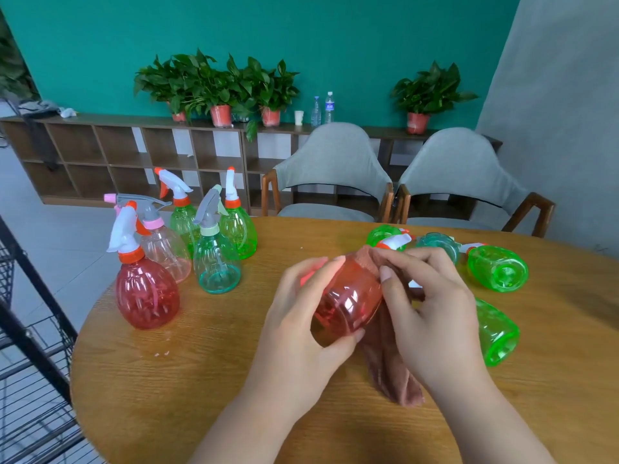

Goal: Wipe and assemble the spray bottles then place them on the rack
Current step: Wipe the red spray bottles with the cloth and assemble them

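My left hand [301, 316] grips a red bottle body [348, 303] without its sprayer, tilted above the round wooden table [201, 380]. My right hand [432, 303] holds a brown cloth [392, 366] against the bottle's upper side; the cloth hangs down to the table. Several assembled spray bottles stand at the table's left: a red one [145, 289], a pink one [164, 249], a teal one [217, 262] and two green ones [238, 229]. Loose green bottle bodies [499, 269] [495, 333], a teal body [438, 246] and white-orange sprayer heads [393, 242] lie at the right.
A black wire rack [30, 346] stands off the table's left edge. Two grey chairs [331, 175] sit behind the table. A low wooden shelf [134, 152] with potted plants and water bottles lines the green wall.
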